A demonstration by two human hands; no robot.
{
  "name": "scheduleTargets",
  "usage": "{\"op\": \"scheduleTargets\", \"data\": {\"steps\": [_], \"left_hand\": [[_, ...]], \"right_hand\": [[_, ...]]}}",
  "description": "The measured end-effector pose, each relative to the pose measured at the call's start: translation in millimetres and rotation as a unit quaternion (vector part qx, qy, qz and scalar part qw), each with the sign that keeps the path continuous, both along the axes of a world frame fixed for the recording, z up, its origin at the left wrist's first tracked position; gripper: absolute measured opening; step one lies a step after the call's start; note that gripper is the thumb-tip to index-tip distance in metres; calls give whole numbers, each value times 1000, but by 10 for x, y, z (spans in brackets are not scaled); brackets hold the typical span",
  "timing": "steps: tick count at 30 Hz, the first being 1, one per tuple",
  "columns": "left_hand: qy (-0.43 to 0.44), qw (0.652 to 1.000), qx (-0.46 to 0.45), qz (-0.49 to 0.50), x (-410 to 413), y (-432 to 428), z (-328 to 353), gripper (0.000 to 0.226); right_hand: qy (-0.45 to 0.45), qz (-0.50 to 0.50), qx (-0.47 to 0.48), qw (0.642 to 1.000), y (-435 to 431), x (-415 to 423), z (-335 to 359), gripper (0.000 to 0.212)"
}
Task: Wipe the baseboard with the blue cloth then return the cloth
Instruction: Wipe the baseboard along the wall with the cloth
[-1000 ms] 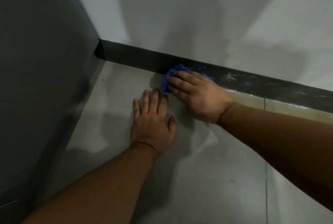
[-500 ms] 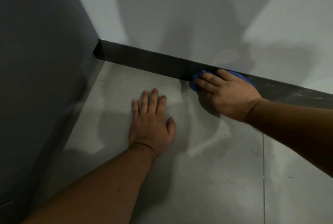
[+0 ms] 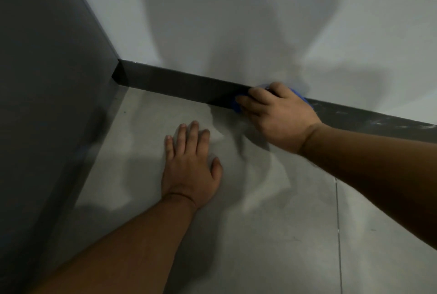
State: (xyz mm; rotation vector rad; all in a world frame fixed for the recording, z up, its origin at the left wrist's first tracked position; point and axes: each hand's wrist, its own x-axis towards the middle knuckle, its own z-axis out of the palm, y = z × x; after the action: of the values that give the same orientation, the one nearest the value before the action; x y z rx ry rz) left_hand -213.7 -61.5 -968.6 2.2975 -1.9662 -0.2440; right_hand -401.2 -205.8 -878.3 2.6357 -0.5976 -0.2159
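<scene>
A dark baseboard (image 3: 179,83) runs along the foot of the pale wall, from the corner at left down to the right edge. My right hand (image 3: 276,114) presses the blue cloth (image 3: 236,104) flat against the baseboard; only slivers of the cloth show, at the fingertips and behind the knuckles. Dusty pale streaks mark the baseboard to the right of the hand. Spread flat on the grey floor below and left of the cloth is my left hand (image 3: 189,163), with nothing in it.
A dark grey panel (image 3: 47,104) stands along the left and meets the wall at the corner. The floor (image 3: 272,234) is grey tile with a thin joint line at right. Shadows of the arms fall on wall and floor.
My right hand has slid the cloth along the baseboard to the right, away from the corner. My left hand has stayed planted on the floor.
</scene>
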Motion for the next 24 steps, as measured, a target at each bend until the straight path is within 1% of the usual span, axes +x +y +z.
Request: {"op": "scheduleTargets", "data": {"steps": [5, 7, 10, 12, 15, 19, 21, 24], "left_hand": [[-4, 1000, -24, -9, -31, -25, -2, 73], [-9, 1000, -25, -6, -36, -20, -6, 73], [-14, 1000, -14, -1, -56, -38, 18, 74], [-12, 1000, -8, 0, -55, -50, 37, 74], [-9, 1000, 2, 0, -48, -45, 41, 74], [-6, 1000, 0, -3, -35, -43, 29, 76], [-2, 1000, -7, -5, -27, -36, 13, 76], [-4, 1000, -25, -8, -32, -14, -2, 74]], "right_hand": [[22, -65, -12, 998, 106, -204, -45, 40], [-3, -82, -2, 997, 138, -121, -44, 42], [-58, -60, 23, 996, 117, 126, -3, 39], [-76, -38, 7, 996, 80, 349, -14, 39], [-79, -27, -9, 996, 43, 567, -41, 38], [-56, -27, 11, 998, -22, 250, -50, 37], [-45, -42, 34, 998, 25, 22, -57, 43], [-44, -107, 63, 991, 176, -132, -100, 59]]}}
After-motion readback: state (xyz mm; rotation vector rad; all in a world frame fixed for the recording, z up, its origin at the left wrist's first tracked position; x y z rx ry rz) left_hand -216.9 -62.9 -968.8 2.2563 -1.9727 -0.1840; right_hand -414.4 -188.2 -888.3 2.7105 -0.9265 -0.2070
